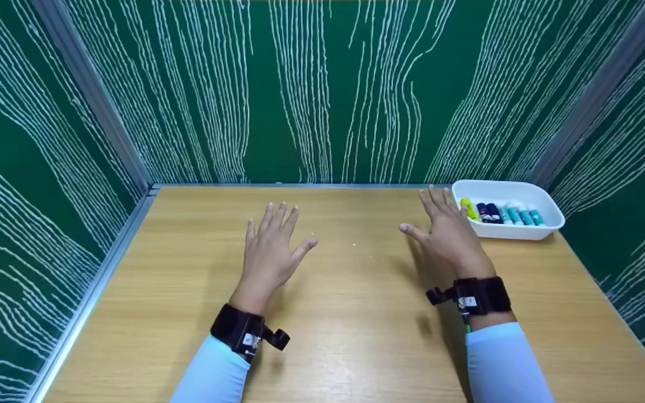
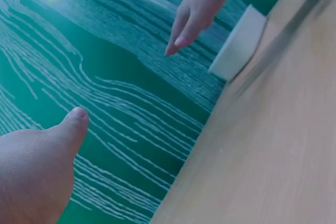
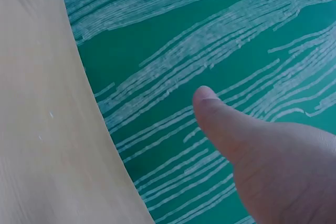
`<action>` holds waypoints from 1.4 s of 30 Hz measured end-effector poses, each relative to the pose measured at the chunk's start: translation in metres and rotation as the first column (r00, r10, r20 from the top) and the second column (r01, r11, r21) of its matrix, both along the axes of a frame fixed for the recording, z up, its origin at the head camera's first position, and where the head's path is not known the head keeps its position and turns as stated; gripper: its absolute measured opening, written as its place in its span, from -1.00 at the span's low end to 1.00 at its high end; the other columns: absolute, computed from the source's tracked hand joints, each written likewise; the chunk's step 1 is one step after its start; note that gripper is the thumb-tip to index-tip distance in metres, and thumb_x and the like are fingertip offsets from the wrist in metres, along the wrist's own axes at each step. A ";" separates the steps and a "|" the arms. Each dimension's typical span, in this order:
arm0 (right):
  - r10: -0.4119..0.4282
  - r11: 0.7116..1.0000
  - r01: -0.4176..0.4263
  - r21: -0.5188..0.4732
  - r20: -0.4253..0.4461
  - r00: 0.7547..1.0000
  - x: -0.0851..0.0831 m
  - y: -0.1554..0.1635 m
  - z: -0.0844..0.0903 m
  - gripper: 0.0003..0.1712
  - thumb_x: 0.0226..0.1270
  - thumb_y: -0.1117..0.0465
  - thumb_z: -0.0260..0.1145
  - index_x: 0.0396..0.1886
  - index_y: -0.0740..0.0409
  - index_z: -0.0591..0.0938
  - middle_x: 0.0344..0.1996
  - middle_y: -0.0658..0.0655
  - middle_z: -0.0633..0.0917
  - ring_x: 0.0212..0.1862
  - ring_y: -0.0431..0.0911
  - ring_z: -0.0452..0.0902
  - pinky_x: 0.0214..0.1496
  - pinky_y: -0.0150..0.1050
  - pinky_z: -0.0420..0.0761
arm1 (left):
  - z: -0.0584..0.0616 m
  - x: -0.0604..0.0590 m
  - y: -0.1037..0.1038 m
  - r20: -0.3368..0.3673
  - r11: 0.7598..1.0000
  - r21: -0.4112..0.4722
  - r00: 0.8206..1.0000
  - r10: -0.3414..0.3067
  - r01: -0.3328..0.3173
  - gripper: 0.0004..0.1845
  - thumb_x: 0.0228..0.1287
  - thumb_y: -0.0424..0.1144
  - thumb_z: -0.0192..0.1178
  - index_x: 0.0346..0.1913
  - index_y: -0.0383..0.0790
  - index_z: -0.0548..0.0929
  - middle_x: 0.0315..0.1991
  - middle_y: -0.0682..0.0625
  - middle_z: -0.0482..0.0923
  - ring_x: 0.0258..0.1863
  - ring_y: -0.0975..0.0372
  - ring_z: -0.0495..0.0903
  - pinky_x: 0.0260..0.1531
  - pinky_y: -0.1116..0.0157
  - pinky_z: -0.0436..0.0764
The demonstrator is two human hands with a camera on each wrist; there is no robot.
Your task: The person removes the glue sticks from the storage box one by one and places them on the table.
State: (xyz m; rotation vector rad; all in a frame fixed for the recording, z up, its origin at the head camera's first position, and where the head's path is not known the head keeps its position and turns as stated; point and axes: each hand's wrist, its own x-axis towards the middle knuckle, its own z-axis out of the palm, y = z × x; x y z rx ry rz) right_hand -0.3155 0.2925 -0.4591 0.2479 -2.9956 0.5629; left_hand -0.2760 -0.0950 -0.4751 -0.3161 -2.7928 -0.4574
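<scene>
Both hands hover flat over a wooden table (image 1: 350, 330), palms down, fingers straight and spread, holding nothing. My left hand (image 1: 274, 242) is left of the table's middle; its thumb (image 2: 71, 127) shows in the left wrist view. My right hand (image 1: 447, 224) is further right, its fingertips close to the near left side of a white tray (image 1: 546, 229) holding several coloured markers (image 1: 501, 213). The right thumb (image 3: 220, 119) fills the right wrist view. The left wrist view also catches the right hand (image 2: 197, 9) and the white tray (image 2: 239, 43).
Green walls with white wavy lines (image 1: 322, 89) enclose the table on three sides, with metal corner posts (image 1: 96, 95). Black wrist straps (image 1: 476, 296) sit on both forearms. A few small white specks (image 1: 354, 244) lie between the hands.
</scene>
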 end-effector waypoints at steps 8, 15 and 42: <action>-0.058 0.997 0.059 -0.051 0.017 0.998 -0.007 0.023 -0.006 0.26 0.34 -0.68 -0.03 0.76 -0.13 -0.18 0.75 0.06 -0.27 0.73 0.16 -0.58 0.59 0.47 -0.42 | -0.006 0.003 0.016 0.022 0.996 -0.024 0.996 -0.085 0.086 0.01 0.37 0.66 -0.44 0.72 0.20 0.04 0.75 0.05 -0.05 0.76 0.05 -0.15 0.65 -0.26 -0.11; -0.102 0.993 0.103 -0.050 0.036 0.994 -0.013 0.048 -0.014 0.26 0.35 -0.70 -0.10 0.77 -0.03 -0.11 0.74 0.13 -0.28 0.72 0.29 -0.52 0.54 0.55 -0.41 | -0.011 0.005 0.037 0.053 0.985 -0.060 0.986 -0.156 0.159 0.00 0.34 0.67 -0.47 0.72 0.25 0.01 0.75 0.08 -0.07 0.76 0.08 -0.17 0.66 -0.22 -0.16; -0.197 0.979 0.191 0.069 0.097 0.976 -0.009 0.077 -0.038 -0.46 0.72 0.17 0.05 0.50 0.38 0.45 0.69 0.43 0.01 0.66 0.51 -0.27 0.38 0.57 -0.29 | -0.023 0.005 0.090 0.141 0.920 -0.227 0.946 -0.293 0.319 0.11 0.18 0.76 -0.61 0.72 0.31 0.00 0.75 0.15 -0.15 0.76 0.08 -0.18 0.63 -0.29 -0.13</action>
